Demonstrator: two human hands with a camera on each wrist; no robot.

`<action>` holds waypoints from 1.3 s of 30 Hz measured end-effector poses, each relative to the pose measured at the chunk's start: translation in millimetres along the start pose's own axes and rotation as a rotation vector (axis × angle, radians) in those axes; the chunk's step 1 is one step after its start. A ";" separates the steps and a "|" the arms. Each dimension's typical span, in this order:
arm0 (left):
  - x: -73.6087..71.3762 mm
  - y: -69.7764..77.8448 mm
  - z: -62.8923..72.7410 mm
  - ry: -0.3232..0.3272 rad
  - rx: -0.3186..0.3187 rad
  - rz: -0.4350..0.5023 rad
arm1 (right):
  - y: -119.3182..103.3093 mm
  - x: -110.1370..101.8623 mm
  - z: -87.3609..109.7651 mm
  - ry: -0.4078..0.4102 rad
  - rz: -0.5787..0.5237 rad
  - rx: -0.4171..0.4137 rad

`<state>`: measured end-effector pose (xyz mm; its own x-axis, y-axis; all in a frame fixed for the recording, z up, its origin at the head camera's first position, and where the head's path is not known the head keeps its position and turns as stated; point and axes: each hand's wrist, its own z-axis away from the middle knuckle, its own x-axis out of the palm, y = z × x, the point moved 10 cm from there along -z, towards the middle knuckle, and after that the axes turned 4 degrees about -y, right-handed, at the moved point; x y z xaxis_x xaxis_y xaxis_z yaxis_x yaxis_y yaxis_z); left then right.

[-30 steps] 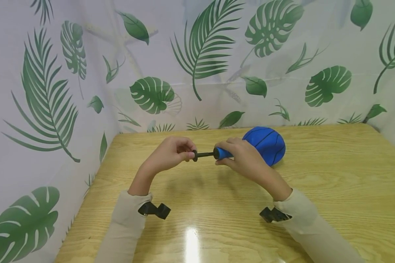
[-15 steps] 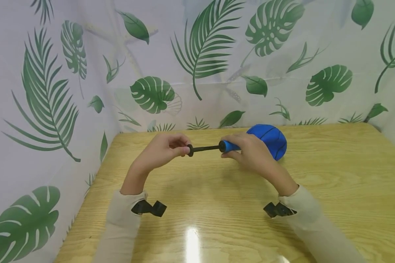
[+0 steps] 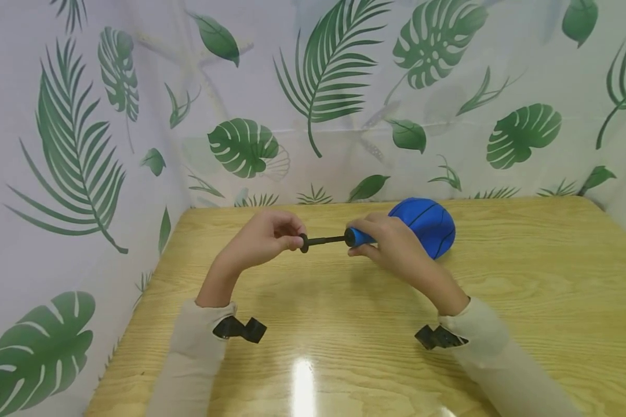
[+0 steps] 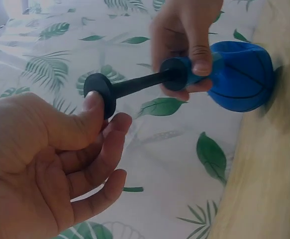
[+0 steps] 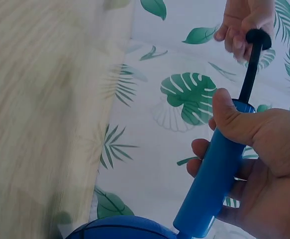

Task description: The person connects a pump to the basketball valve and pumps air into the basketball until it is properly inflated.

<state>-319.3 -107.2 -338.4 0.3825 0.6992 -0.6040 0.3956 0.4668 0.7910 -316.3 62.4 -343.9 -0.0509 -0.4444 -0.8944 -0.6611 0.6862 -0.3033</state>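
Note:
A blue hand pump (image 5: 212, 174) is held nearly level over the table, its black plunger rod (image 3: 326, 240) drawn partly out. With thumb and fingers my left hand (image 3: 261, 242) pinches the round black handle (image 4: 99, 83) at the rod's end. My right hand (image 3: 396, 243) grips the pump's barrel, thumb near the rod end. Right behind that hand is a blue ball (image 3: 430, 226) with black lines, like a small basketball, its surface dented. The pump's far end meets the ball's edge in the right wrist view; the joint itself is mostly hidden.
The wooden table (image 3: 313, 324) spans the scene beneath both arms. Behind it and to the left hang white sheets (image 3: 313, 168) printed with green leaves. Each sleeve cuff carries a black wrist camera (image 3: 253, 330).
My left hand drew the handle out leftward, lengthening the visible rod, then came slightly back in. The right hand and ball shifted a little to the right.

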 end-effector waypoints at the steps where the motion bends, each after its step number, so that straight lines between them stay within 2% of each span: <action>1: 3.1 -0.6 -2.2 -0.004 0.001 -0.001 | -2.1 1.2 0.2 0.000 -0.001 -0.004; 11: 29.3 -2.9 -16.6 -0.004 0.017 -0.009 | -19.3 10.8 0.9 -0.030 -0.001 -0.028; 16: 32.0 -1.4 -18.9 0.027 0.025 -0.012 | -20.9 9.9 1.0 -0.004 0.012 -0.039; 23: 21.5 4.0 -14.3 0.023 0.040 -0.031 | -14.9 4.7 -0.2 -0.009 0.000 -0.033; 32: -25.7 7.6 9.2 0.114 0.006 -0.047 | 16.8 -12.5 1.7 -0.014 0.019 0.089; 35: -29.7 8.2 11.8 0.109 0.001 -0.037 | 16.9 -13.9 1.7 -0.011 0.022 0.077; 39: -23.6 5.7 9.1 0.089 0.012 -0.018 | 11.9 -10.7 0.9 -0.009 0.025 0.045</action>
<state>-318.5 -125.9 -320.6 0.2994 0.7367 -0.6063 0.4122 0.4733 0.7785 -323.0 75.9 -338.2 -0.0597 -0.4218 -0.9047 -0.6257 0.7220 -0.2953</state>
